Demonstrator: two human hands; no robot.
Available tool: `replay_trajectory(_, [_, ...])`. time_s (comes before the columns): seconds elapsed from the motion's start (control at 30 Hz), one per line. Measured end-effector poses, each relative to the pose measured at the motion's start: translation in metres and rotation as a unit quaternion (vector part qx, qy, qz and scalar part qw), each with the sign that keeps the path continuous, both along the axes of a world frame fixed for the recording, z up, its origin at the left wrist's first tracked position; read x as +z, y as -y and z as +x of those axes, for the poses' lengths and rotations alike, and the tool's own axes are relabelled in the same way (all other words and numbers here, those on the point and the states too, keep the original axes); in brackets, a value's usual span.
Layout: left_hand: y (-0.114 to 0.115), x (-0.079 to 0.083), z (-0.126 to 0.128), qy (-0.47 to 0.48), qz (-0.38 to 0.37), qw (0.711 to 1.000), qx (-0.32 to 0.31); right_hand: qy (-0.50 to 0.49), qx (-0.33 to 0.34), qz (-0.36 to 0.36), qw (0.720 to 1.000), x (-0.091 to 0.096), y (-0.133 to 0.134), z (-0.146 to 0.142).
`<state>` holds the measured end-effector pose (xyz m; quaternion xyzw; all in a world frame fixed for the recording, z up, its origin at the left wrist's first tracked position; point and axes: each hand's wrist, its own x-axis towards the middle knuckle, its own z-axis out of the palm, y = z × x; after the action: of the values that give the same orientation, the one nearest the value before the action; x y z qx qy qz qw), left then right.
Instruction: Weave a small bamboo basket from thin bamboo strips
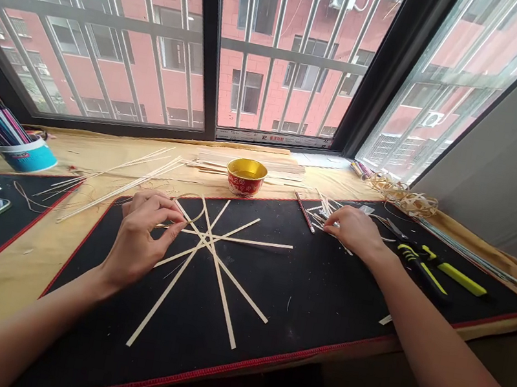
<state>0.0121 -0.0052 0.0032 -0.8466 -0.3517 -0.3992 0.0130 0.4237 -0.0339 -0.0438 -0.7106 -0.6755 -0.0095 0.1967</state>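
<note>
Two bare hands work over a black mat [319, 308] with a red edge, which lies on a table [19, 247] by a big window. In the middle of the mat is a flat star of thin bamboo strips [222, 292], and the strips all cross at one spot. The left hand [139, 233] is the nearer hand to that spot, just to the left of it. Its fingers are bent and its thumb sits close to them, right by the strips. A thin curved strip [191, 204] loops just past the fingers, but I cannot tell if the hand has hold of it. One long strip of the star lies sideways, running from those fingers off to the right. The right hand [353, 229] is well apart from the star, near the far edge of the mat. Its fingers curve down onto a small heap of bamboo bits [325, 207], and I cannot tell if they pinch any. Yellow and black pliers [417, 264] lie just past that hand, and a red and gold bowl [246, 176] sits beyond the mat.
</note>
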Motion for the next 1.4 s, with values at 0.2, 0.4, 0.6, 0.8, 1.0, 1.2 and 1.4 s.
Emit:
replay_trajectory(0.2, [0.001,-0.002,0.001,0.016,-0.039,0.999,-0.004,-0.058,0.01,0.059,0.997,0.03,0.001,-0.023])
replay_trajectory(0.4, [0.001,-0.007,0.002,0.023,-0.071,0.997,0.009,-0.334,0.194,0.053,0.921,0.069,-0.002,-0.134])
replay_trajectory(0.6, [0.002,-0.007,0.005,0.037,-0.092,0.994,0.037,-0.318,0.327,0.134,0.88,0.053,-0.008,-0.222])
replay_trajectory(0.8, [0.003,0.006,0.027,-0.031,-0.13,0.988,0.076,-0.24,0.313,0.266,0.88,0.029,-0.018,-0.208])
replay_trajectory(1.0, [0.001,0.006,0.046,-0.045,-0.105,0.991,0.071,-0.114,0.293,0.322,0.893,0.026,-0.02,-0.198])
replay_trajectory(1.2, [0.0,-0.003,0.038,-0.034,-0.064,0.995,0.065,-0.042,0.297,0.352,0.887,0.024,-0.02,-0.201])
replay_trajectory(1.4, [-0.001,-0.004,0.038,-0.047,-0.027,0.998,0.045,0.035,0.284,0.344,0.894,0.025,-0.017,-0.205])
